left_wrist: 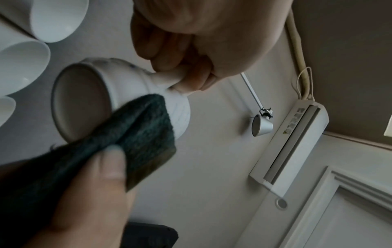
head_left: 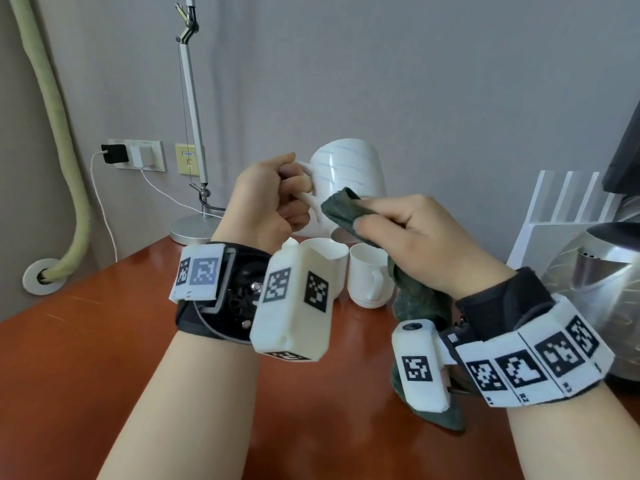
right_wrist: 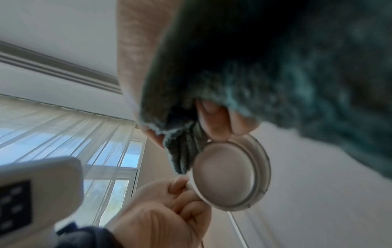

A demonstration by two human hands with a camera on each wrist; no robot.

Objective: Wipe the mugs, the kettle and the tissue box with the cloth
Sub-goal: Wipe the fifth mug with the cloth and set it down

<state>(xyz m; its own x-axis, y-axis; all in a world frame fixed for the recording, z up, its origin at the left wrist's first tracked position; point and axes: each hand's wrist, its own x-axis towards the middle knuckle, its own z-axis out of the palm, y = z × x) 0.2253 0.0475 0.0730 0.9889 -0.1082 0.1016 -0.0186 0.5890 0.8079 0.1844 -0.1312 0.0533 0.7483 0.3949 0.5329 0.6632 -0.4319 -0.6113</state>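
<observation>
My left hand (head_left: pixel 277 199) grips the handle of a white mug with thin blue stripes (head_left: pixel 349 174) and holds it in the air, tipped so its mouth faces down towards me. My right hand (head_left: pixel 408 233) clutches a dark green cloth (head_left: pixel 341 211) and presses it against the mug's lower side near the rim. The left wrist view shows the mug (left_wrist: pixel 127 87), the cloth (left_wrist: pixel 137 137) over its wall and my left hand (left_wrist: pixel 180 55) round the handle. In the right wrist view the cloth (right_wrist: pixel 275 67) fills the top, above the mug's mouth (right_wrist: pixel 224 174). Two plain white mugs (head_left: pixel 369 275) stand on the table below. A steel kettle (head_left: pixel 595 282) sits at the right.
The red-brown table (head_left: pixel 86 358) has a desk lamp base (head_left: pixel 192 230) at its back left corner, with a charger cable running to a wall socket (head_left: pixel 138 154). A white slatted rack (head_left: pixel 568 209) stands behind the kettle. A padded green pipe (head_left: pixel 65 161) runs down the left wall.
</observation>
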